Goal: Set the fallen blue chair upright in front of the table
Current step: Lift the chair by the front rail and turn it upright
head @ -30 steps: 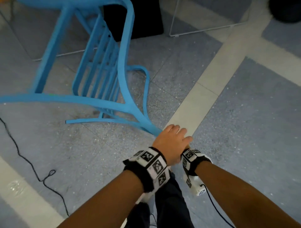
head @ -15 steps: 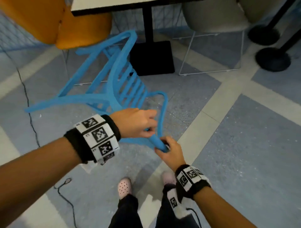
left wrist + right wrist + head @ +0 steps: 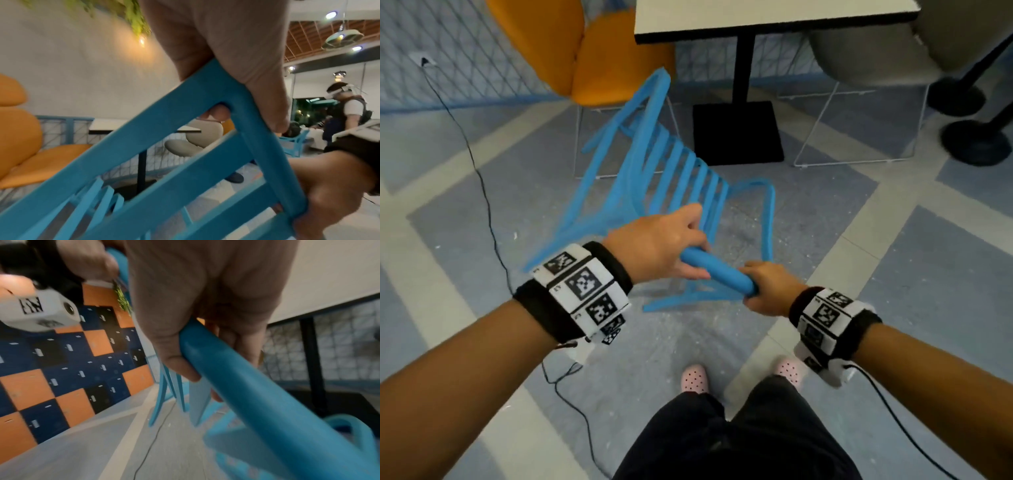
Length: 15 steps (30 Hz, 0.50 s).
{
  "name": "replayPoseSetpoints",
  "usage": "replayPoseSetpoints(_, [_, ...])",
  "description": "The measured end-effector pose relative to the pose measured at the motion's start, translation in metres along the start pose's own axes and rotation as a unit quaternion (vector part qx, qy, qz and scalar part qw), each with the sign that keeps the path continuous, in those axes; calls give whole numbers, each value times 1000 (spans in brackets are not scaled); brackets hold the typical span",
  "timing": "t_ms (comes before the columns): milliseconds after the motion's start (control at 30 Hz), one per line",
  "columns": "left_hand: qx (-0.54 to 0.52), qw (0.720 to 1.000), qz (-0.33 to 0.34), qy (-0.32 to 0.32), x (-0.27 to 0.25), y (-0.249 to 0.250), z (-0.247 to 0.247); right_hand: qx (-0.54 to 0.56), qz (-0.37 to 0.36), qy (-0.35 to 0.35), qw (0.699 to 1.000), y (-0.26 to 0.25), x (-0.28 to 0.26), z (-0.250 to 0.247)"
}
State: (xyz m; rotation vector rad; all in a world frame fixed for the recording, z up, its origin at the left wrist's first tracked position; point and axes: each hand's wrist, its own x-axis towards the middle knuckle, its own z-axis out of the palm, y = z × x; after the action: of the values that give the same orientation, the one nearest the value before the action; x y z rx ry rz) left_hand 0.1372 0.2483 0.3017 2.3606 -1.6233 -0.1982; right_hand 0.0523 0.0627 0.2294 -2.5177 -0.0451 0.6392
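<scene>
The blue chair with a slatted back is tilted, raised at my end, its legs pointing away toward the table. My left hand grips the top rail of its back from the left. At the rail's right end my right hand grips it too. In the left wrist view the left hand curls round the blue chair at a corner of the frame. The right wrist view shows the right hand wrapped round the round rail of the blue chair.
An orange chair stands left of the table, a grey chair on a wire frame to its right. The table's black base lies just beyond the blue chair. A black cable runs across the floor on the left. Dark pedestal bases sit far right.
Both hands have taken hold of the chair's top rail and lifted it off the floor; the chair has tipped up and my view has risen to show the table.
</scene>
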Motion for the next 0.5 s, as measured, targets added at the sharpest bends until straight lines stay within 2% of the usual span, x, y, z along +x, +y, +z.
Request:
replayPoseSetpoints(133, [10,998,-45,46,-47,-27,-35,-73,-50,-33,996,-52,17,-28])
replayPoseSetpoints(267, [25,986,-125,103,-105,-62,-50,-88,-98,0,991,-92,39,-30])
replayPoseSetpoints(367, [31,977,-160,140,-149,-90,-54,-29,-53,17,998,-88,49,-17])
replayPoseSetpoints(500, [84,958,-222,160,-203,-122,-57,-87,22,21,996,-74,53,9])
